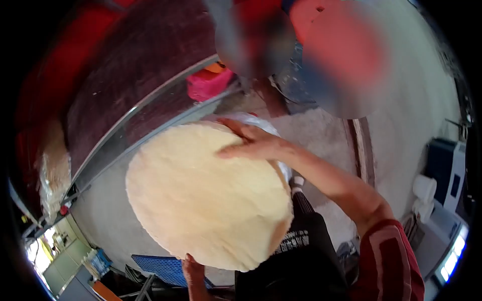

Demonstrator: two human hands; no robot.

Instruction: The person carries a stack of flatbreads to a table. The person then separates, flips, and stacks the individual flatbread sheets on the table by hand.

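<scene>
Pale round disc (pixel 206 195) — held between both hands, above the floor (pixel 319 133); right hand (pixel 256 143): grip closed on the disc's upper-right edge, thumb laid across its face; left hand (pixel 195 271): grip at the disc's lower edge, thumb tip at the rim, fingers hidden — closure cannot be told; blue perforated panel (pixel 158 268) near the disc's lower-left edge; pink bag (pixel 207 86) beyond its upper edge.
</scene>
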